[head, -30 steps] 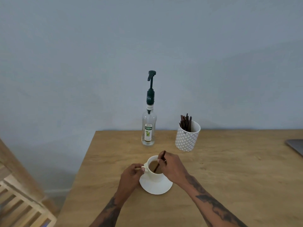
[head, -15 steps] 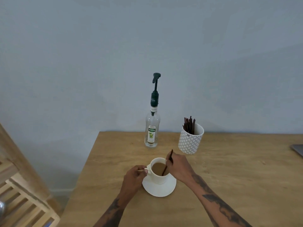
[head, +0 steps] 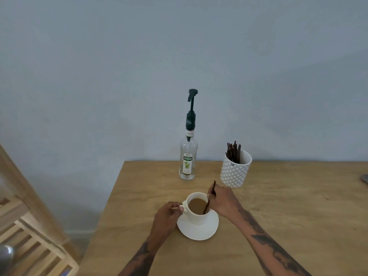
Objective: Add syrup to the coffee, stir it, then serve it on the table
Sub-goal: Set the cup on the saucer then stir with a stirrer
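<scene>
A white cup (head: 196,215) of light brown coffee stands on a white saucer (head: 199,230) near the front of the wooden table (head: 278,206). My left hand (head: 166,217) pinches the cup's handle from the left. My right hand (head: 223,200) holds a dark stir stick (head: 209,200) whose lower end dips into the coffee at the cup's right side. Behind the cup, by the wall, stands a clear syrup bottle (head: 188,156) with a dark green pump.
A white patterned holder (head: 235,170) with several dark stir sticks stands right of the bottle. A wooden slatted rack (head: 29,246) sits low at the left beyond the table edge. A grey object (head: 365,179) pokes in at the right edge.
The stick's lower end has shifted from the cup's middle to its right side as my right hand stirs. The view has panned slightly, moving everything a little right in frame.
</scene>
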